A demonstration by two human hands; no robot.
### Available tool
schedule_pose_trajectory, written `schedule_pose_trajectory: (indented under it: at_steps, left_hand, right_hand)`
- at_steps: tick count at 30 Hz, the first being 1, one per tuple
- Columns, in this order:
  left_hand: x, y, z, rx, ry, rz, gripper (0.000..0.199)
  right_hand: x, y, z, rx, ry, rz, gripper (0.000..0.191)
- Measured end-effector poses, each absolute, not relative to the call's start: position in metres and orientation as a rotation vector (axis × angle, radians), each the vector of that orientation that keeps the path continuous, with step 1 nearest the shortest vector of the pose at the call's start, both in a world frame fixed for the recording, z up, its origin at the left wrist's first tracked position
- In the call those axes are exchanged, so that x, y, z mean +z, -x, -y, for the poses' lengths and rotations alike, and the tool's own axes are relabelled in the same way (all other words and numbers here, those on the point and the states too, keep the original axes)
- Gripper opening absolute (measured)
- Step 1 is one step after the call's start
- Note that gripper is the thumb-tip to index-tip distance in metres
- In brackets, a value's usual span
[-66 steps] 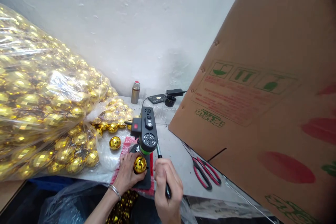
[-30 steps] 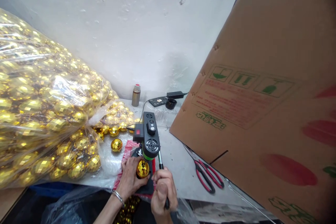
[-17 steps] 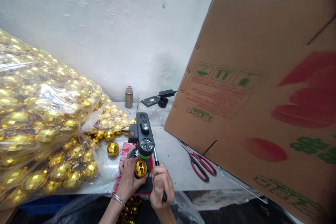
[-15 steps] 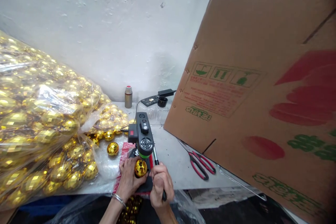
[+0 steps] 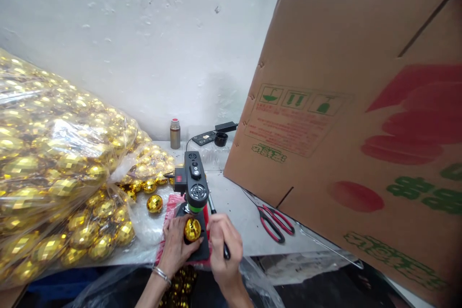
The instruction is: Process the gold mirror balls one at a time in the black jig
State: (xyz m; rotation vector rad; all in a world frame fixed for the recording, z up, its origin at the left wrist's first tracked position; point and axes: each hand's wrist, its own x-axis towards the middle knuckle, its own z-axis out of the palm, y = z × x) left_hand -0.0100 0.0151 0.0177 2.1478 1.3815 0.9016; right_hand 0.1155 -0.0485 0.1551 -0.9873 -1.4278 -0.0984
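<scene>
My left hand (image 5: 176,240), with a silver bracelet at the wrist, curls its fingers and thumb around a gold mirrored ball (image 5: 192,229). The ball sits on the black base plate (image 5: 199,251) of a small black bench press (image 5: 197,175), just below its head with the green ring. My right hand (image 5: 226,245) is closed around the black-gripped lever (image 5: 212,208) on the press's right side; the grip's end shows by the fingers. A loose gold ball (image 5: 155,204) lies left of the press.
Clear plastic bags of gold balls (image 5: 65,154) fill the left side. A large cardboard box (image 5: 306,163) leans in on the right, beside red-handled scissors (image 5: 276,224). Behind the press stand a small bottle (image 5: 175,134) and a black cap (image 5: 221,139). More gold balls (image 5: 180,286) lie below the table edge.
My right hand has shifted slightly right on the lever. My left hand and the ball stay almost in place under the press. The camera view has shifted a little.
</scene>
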Motion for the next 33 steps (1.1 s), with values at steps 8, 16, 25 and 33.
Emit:
schedule_pose_trajectory:
  at_steps: [8,16,25,33]
  left_hand:
    - [0.013,0.069,-0.011,1.215,-2.255,-1.504,0.059]
    - [0.073,0.074,-0.098,0.659,-1.949,-1.987,0.047]
    - [0.057,0.059,-0.052,1.102,-1.143,-1.264,0.058]
    - [0.038,0.036,-0.022,1.195,-1.206,-1.206,0.065]
  right_hand:
    - [0.176,-0.109,0.049,-0.017,0.982,1.400,0.024]
    - [0.164,-0.111,0.051,-0.040,0.973,1.434,0.025]
    - [0.163,-0.114,0.051,-0.053,0.974,1.460,0.026]
    - [0.166,-0.115,0.052,-0.058,0.976,1.482,0.025]
